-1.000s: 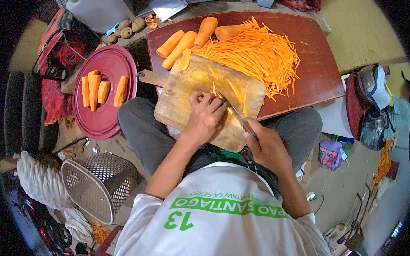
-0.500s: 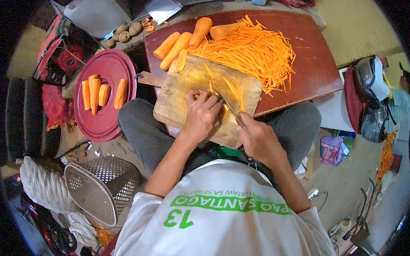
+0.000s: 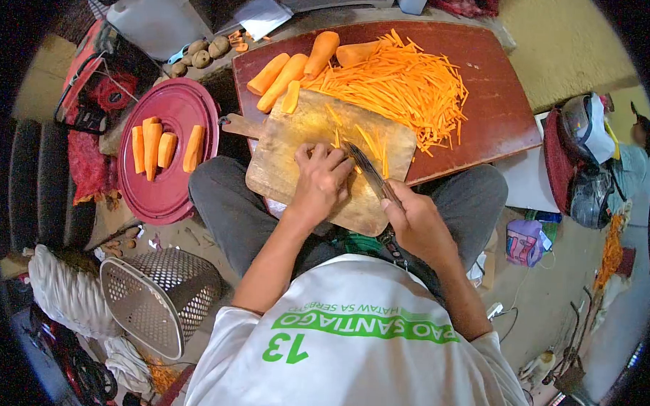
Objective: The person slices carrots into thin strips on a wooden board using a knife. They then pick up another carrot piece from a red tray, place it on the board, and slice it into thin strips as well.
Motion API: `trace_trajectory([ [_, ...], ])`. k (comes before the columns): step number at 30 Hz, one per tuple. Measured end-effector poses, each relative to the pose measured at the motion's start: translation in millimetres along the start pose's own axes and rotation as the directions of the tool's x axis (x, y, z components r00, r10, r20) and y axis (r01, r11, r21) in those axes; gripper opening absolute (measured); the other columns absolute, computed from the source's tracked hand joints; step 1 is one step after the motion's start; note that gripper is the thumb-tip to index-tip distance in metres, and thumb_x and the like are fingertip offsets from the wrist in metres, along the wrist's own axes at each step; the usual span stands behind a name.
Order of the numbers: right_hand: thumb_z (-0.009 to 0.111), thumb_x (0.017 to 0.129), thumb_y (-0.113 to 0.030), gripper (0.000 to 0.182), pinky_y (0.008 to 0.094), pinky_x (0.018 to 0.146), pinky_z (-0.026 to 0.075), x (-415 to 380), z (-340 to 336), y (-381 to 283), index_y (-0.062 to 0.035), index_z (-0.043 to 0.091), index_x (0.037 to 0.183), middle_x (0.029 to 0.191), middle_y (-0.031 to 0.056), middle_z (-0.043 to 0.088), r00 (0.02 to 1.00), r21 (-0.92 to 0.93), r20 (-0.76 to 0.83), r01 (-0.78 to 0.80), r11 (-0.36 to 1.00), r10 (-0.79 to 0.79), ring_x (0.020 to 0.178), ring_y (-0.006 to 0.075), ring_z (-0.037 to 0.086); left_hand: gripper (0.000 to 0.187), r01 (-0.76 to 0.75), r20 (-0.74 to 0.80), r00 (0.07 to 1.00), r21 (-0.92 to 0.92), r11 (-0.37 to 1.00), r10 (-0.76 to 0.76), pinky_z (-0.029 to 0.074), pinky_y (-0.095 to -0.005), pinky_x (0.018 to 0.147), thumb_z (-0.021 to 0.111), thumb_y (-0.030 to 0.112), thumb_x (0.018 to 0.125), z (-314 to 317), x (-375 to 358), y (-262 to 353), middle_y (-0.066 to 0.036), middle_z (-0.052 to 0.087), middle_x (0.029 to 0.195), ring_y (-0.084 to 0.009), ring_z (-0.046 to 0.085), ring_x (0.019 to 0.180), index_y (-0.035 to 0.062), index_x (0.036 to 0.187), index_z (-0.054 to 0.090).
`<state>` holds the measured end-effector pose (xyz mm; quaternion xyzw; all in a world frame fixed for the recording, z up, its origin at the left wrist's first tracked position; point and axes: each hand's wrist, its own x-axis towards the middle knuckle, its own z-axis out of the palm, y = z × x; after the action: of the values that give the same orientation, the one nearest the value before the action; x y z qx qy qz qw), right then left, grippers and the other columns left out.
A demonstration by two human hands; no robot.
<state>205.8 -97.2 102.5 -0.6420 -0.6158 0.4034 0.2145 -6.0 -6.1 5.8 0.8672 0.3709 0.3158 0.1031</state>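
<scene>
A wooden cutting board [image 3: 288, 134] lies across my lap against a red table. On it my left hand [image 3: 320, 180] presses down with curled fingers, which mostly hide a piece of carrot under them; bits of orange show beside the fingertips. My right hand [image 3: 419, 219] grips the handle of a knife [image 3: 368, 169], its dark blade tilted right beside my left fingers. Thin carrot strips [image 3: 373, 142] lie on the board to the right of the blade. A carrot slab [image 3: 290, 97] rests at the board's far edge.
Beyond the board, the red table [image 3: 497, 101] holds a heap of carrot sticks [image 3: 408, 88] and several peeled carrots [image 3: 321, 54]. More carrots [image 3: 151, 147] lie on a round red lid [image 3: 174, 205] at left. A plastic basket [image 3: 161, 290] stands lower left.
The knife has turned so that more of its blade's flat side shows, and my right hand has shifted slightly down and right. My left hand stays nearly in place.
</scene>
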Motion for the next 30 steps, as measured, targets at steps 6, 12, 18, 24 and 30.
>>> trace_trajectory([
  [6, 0.058, 0.104, -0.019, 0.030, 0.0648, 0.084, 0.056, -1.5, 12.3, -8.2, -0.0025, 0.054, 0.130, 0.096, 0.0331, 0.072, 0.999, -0.212, 0.051, -0.006, 0.977, 0.018, 0.098, 0.0538, 0.072, 0.031, 0.017, -0.030, 0.999, -0.058, 0.998, -0.019, 0.037, -0.0547, 0.102, 0.084, 0.007, 0.072, -0.5, 2.4, 0.6, -0.005, 0.067, 0.102, -0.0295, 0.062, 0.106, 0.0073, 0.103, 0.078],
  [12, 0.061, 0.104, -0.010, 0.020, 0.0484, 0.076, 0.055, 4.3, 7.3, -0.1, 0.0022, 0.063, 0.120, 0.091, 0.0273, 0.070, 0.989, -0.012, -0.102, 0.108, 0.994, -0.108, 0.089, 0.0489, 0.071, 0.025, 0.030, -0.070, 0.997, -0.036, 0.999, -0.032, 0.037, -0.0549, 0.100, 0.083, 0.008, 0.075, -6.6, 7.2, 5.5, -0.007, 0.065, 0.098, -0.0302, 0.061, 0.105, 0.0072, 0.100, 0.078],
  [18, 0.062, 0.105, -0.007, 0.023, 0.0403, 0.074, 0.053, -4.5, -4.8, 5.3, 0.0035, 0.063, 0.126, 0.086, 0.0228, 0.062, 0.984, 0.011, -0.133, 0.123, 0.992, -0.121, 0.076, 0.0343, 0.066, 0.021, 0.088, -0.108, 0.989, -0.099, 0.991, -0.099, 0.038, -0.0539, 0.099, 0.083, 0.008, 0.078, 3.0, 3.2, -1.4, -0.009, 0.065, 0.097, -0.0321, 0.062, 0.103, 0.0060, 0.098, 0.078],
  [24, 0.062, 0.106, -0.020, 0.029, 0.0563, 0.084, 0.056, -13.2, -6.2, 8.7, -0.0019, 0.064, 0.129, 0.103, 0.0315, 0.072, 0.996, 0.006, 0.024, 0.080, 0.997, -0.080, 0.100, 0.0545, 0.069, 0.019, 0.121, -0.142, 0.981, -0.085, 0.989, -0.132, 0.038, -0.0515, 0.099, 0.083, 0.008, 0.078, -6.8, 4.0, 0.4, -0.009, 0.068, 0.099, -0.0321, 0.062, 0.100, 0.0050, 0.096, 0.078],
  [30, 0.064, 0.105, -0.022, 0.029, 0.0543, 0.084, 0.057, 6.3, -14.6, 20.7, -0.0015, 0.066, 0.127, 0.104, 0.0305, 0.072, 0.980, -0.054, -0.141, 0.132, 0.990, -0.138, 0.099, 0.0516, 0.071, 0.022, 0.122, -0.151, 0.979, -0.102, 0.987, -0.136, 0.037, -0.0503, 0.099, 0.084, 0.009, 0.079, -7.5, 4.9, -0.5, -0.009, 0.068, 0.099, -0.0313, 0.063, 0.101, 0.0050, 0.099, 0.078],
])
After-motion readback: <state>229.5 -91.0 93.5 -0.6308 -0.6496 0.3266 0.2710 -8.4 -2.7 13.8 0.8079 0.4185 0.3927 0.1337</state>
